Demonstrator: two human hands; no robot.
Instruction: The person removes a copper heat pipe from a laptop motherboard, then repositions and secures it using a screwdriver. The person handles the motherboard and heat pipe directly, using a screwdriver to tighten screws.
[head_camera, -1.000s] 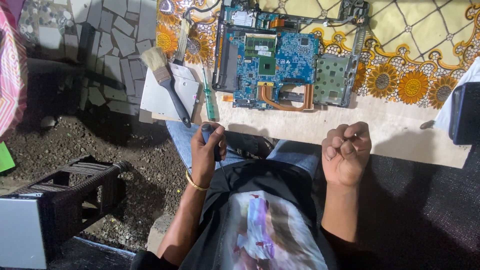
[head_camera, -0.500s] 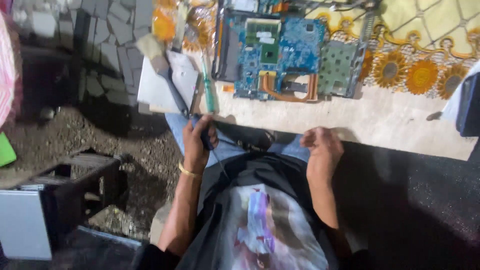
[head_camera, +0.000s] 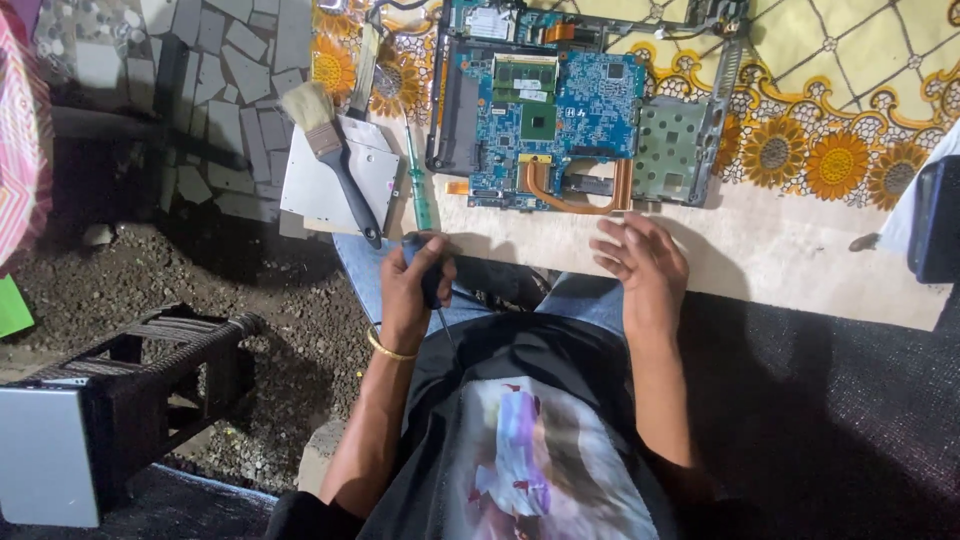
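Note:
My left hand (head_camera: 412, 288) is closed around a dark-handled screwdriver (head_camera: 432, 285) whose thin shaft points down toward my lap. It hovers at the near edge of the table, just below a green-handled screwdriver (head_camera: 420, 195). My right hand (head_camera: 645, 262) is open with fingers spread, resting at the table edge right below a blue laptop motherboard (head_camera: 560, 120) with a copper heat pipe (head_camera: 575, 195). The board lies in its dark frame on the table.
A paintbrush (head_camera: 335, 155) with a black handle lies across a silver drive (head_camera: 345, 185) left of the board. A sunflower-patterned cloth (head_camera: 840, 110) covers the table's far part. A dark device (head_camera: 935, 220) sits at the right edge. A black stand (head_camera: 140, 370) stands on the gravel at left.
My right hand has opened from a fist and moved up to the table edge below the board. My left hand keeps its hold on the screwdriver, nearly still.

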